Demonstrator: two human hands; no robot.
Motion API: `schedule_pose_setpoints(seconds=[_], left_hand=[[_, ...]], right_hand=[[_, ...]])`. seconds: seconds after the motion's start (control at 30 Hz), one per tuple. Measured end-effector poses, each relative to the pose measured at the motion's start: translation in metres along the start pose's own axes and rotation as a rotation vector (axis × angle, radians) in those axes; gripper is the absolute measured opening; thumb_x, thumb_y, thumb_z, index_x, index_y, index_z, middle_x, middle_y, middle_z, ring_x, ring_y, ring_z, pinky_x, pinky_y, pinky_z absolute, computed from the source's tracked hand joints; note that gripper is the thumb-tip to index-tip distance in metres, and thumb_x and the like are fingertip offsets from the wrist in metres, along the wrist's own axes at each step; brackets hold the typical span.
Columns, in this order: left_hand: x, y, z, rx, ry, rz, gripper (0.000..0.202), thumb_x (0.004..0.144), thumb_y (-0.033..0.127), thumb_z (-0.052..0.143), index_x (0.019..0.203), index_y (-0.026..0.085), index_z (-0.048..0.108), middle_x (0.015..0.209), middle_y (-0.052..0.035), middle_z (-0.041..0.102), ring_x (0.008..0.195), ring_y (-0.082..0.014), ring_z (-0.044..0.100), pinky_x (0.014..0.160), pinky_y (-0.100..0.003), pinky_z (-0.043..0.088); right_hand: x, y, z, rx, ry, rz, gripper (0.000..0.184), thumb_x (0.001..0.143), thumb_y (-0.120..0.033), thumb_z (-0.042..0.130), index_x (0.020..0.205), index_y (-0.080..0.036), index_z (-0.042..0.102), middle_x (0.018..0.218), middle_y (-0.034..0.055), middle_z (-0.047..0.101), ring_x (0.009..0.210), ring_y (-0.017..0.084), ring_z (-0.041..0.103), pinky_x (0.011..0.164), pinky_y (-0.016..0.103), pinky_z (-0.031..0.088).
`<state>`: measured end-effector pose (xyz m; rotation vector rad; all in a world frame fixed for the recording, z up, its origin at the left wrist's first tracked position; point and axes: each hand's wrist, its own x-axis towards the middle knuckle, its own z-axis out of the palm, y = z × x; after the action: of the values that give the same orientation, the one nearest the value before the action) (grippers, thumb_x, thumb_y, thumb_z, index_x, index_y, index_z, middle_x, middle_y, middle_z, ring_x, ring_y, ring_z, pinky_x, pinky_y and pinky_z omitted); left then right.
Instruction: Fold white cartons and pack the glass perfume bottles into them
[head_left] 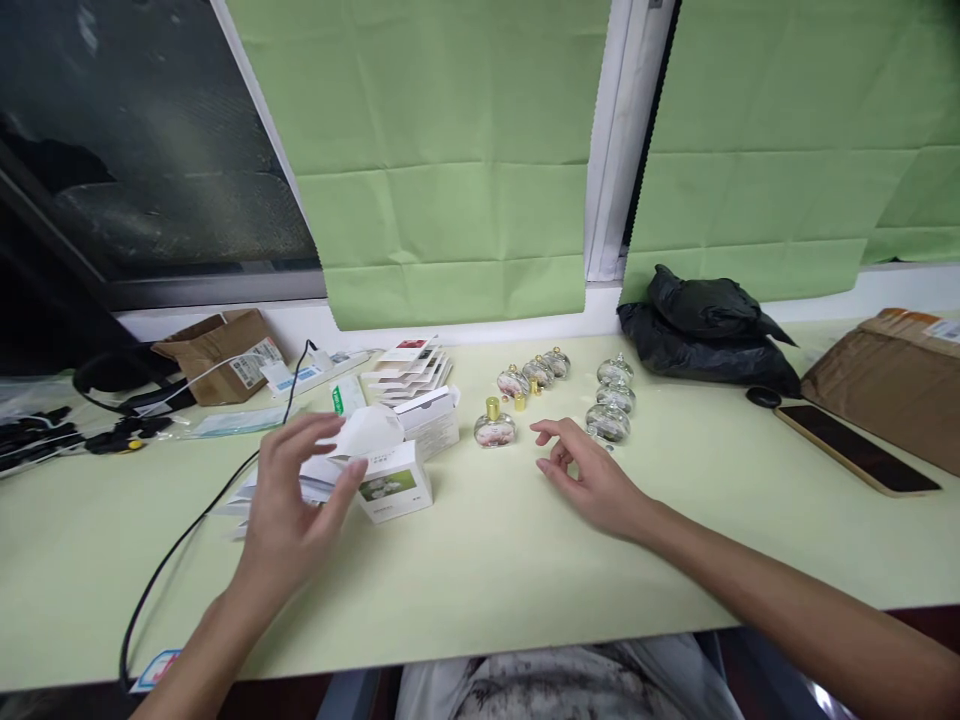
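My left hand (296,490) is raised beside a small white box (395,482) with a green flower picture, thumb and fingers apart and nothing between them. Another white box (431,422) stands behind it, next to a rounded white piece (369,430). My right hand (589,475) hovers over the table with loosely bent, parted fingers, holding nothing. To its left stands a round glass perfume bottle (495,430) with a gold cap. Behind are several similar bottles (538,372) and loose gold caps (520,402). Three more glass bottles (608,422) form a row just beyond my right hand.
Folded cartons (411,370) lie stacked at the back. An open cardboard box (221,360), a power strip (322,372) and a black cable (176,545) are on the left. On the right are a black plastic bag (705,335), a phone (855,450) and a brown parcel (892,385).
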<state>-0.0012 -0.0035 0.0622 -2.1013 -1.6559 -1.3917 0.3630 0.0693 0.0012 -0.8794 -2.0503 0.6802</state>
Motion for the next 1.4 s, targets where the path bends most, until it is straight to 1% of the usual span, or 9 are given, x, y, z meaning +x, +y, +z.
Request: schedule_pose_setpoints(seconds=[0.1, 0.3, 0.6, 0.7, 0.83, 0.93, 1.03, 1.2, 1.4], left_hand=[[0.040, 0.022, -0.001, 0.102, -0.149, -0.150, 0.053, 0.101, 0.057, 0.059, 0.146, 0.031, 0.051, 0.146, -0.0098, 0.060, 0.118, -0.0313, 0.068, 0.081, -0.040, 0.062], [0.110, 0.036, 0.022, 0.229, -0.619, -0.141, 0.071, 0.088, 0.075, 0.063, 0.144, 0.032, 0.053, 0.132, -0.0098, 0.073, 0.110, -0.0322, 0.072, 0.084, -0.038, 0.055], [0.144, 0.057, 0.064, 0.577, -1.035, -0.029, 0.058, 0.075, 0.035, 0.080, 0.130, 0.023, 0.062, 0.107, -0.0153, 0.076, 0.095, -0.0361, 0.072, 0.074, -0.036, 0.050], [0.152, 0.054, 0.059, 0.609, -1.010, -0.008, 0.053, 0.082, 0.027, 0.073, 0.132, 0.020, 0.059, 0.106, -0.0155, 0.075, 0.094, -0.0342, 0.071, 0.073, -0.035, 0.049], [0.172, 0.060, 0.028, 0.496, -0.828, -0.041, 0.059, 0.085, 0.041, 0.076, 0.137, 0.024, 0.057, 0.104, -0.0104, 0.074, 0.081, -0.0280, 0.069, 0.071, -0.034, 0.048], [0.176, 0.084, 0.003, 0.339, -0.732, 0.057, 0.060, 0.084, 0.053, 0.080, 0.135, 0.028, 0.062, 0.093, -0.0042, 0.072, 0.074, -0.0241, 0.066, 0.067, -0.031, 0.047], [0.157, 0.115, -0.003, 0.113, -0.777, 0.239, 0.048, 0.090, 0.050, 0.077, 0.133, 0.033, 0.063, 0.092, -0.0007, 0.072, 0.072, -0.0210, 0.065, 0.062, -0.029, 0.045], [0.097, 0.134, 0.035, -0.078, -0.792, 0.477, 0.034, 0.100, 0.028, 0.068, 0.133, 0.033, 0.062, 0.118, -0.0039, 0.069, 0.098, -0.0231, 0.071, 0.076, -0.030, 0.051], [0.046, 0.090, 0.094, -0.232, -0.594, 0.252, 0.065, 0.091, 0.029, 0.081, 0.142, 0.030, 0.041, 0.124, -0.0081, 0.070, 0.105, -0.0283, 0.075, 0.078, -0.036, 0.058]], right_hand=[[0.000, 0.000, 0.000, -0.012, 0.008, -0.006, 0.040, 0.107, -0.031, 0.053, 0.146, -0.034, 0.049, 0.123, 0.0074, 0.062, 0.087, 0.020, 0.064, 0.078, 0.038, 0.057], [0.000, -0.001, -0.002, -0.035, 0.020, -0.001, 0.041, 0.107, -0.030, 0.052, 0.147, -0.033, 0.048, 0.124, 0.0082, 0.062, 0.086, 0.020, 0.064, 0.078, 0.039, 0.056], [0.000, -0.005, -0.006, -0.015, 0.019, 0.031, 0.041, 0.107, -0.029, 0.052, 0.147, -0.033, 0.046, 0.127, 0.0079, 0.061, 0.086, 0.019, 0.063, 0.078, 0.038, 0.056], [0.000, -0.005, -0.007, -0.014, 0.037, 0.032, 0.041, 0.107, -0.030, 0.052, 0.147, -0.033, 0.046, 0.127, 0.0083, 0.061, 0.086, 0.019, 0.062, 0.076, 0.038, 0.056], [0.001, -0.003, -0.007, 0.011, 0.103, 0.044, 0.040, 0.106, -0.033, 0.054, 0.146, -0.032, 0.047, 0.126, 0.0087, 0.062, 0.085, 0.019, 0.061, 0.073, 0.037, 0.055], [0.002, -0.001, -0.007, 0.065, 0.193, 0.048, 0.040, 0.106, -0.037, 0.055, 0.145, -0.031, 0.047, 0.125, 0.0095, 0.061, 0.087, 0.021, 0.062, 0.072, 0.036, 0.055], [0.001, 0.001, -0.013, 0.126, 0.255, -0.001, 0.039, 0.107, -0.040, 0.055, 0.144, -0.030, 0.046, 0.124, 0.0099, 0.062, 0.092, 0.022, 0.062, 0.080, 0.040, 0.055], [-0.002, 0.004, -0.025, 0.132, 0.162, -0.146, 0.051, 0.101, -0.057, 0.062, 0.143, -0.029, 0.050, 0.124, 0.0109, 0.062, 0.096, 0.026, 0.059, 0.089, 0.046, 0.053], [-0.003, 0.006, -0.020, 0.056, 0.104, -0.079, 0.038, 0.100, -0.041, 0.070, 0.132, -0.029, 0.053, 0.109, 0.0066, 0.063, 0.083, 0.021, 0.060, 0.077, 0.039, 0.054]])
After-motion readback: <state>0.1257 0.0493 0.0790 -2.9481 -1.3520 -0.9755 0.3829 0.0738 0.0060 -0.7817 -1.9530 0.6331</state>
